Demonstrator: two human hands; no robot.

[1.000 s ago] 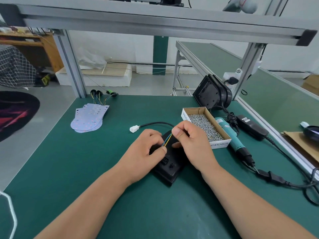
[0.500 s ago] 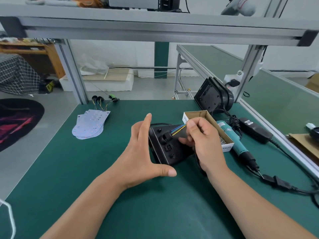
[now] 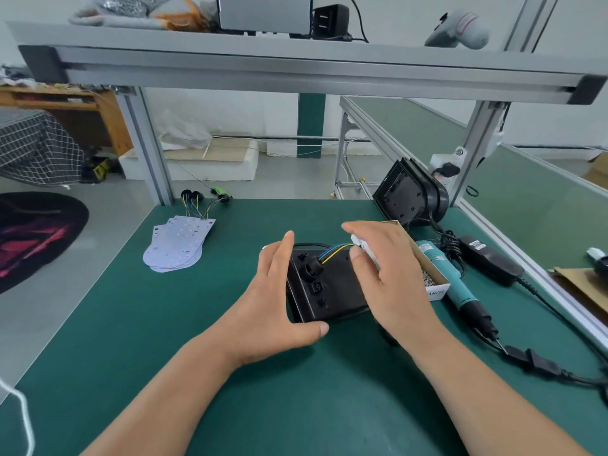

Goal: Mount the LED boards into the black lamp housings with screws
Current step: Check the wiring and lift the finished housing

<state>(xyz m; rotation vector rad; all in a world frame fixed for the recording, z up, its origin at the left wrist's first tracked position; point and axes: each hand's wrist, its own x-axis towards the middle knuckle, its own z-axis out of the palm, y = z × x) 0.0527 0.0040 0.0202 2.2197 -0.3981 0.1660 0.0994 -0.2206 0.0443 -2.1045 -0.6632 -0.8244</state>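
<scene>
My left grip [image 3: 276,304] is wide open: fingers straight and together along the left edge of the housing [image 3: 329,291], thumb stretched out at its near corner, with no finger curled round it. My right grip [image 3: 391,284] is also open, fingers spread and blurred, over the housing's right side. Its thumb lies just beside the wires [image 3: 332,253]; I cannot tell whether it touches them. The housing sits mid-counter [image 3: 131,357], back face toward me, with blue and yellow wires leaving its grommet [image 3: 312,268]. Behind the right grip is the screw box [image 3: 439,291], with the driver [image 3: 457,284] beside it. The LED boards [image 3: 179,245] lie stacked far left, well apart. A second housing [image 3: 406,199] stands at the counter's far edge.
</scene>
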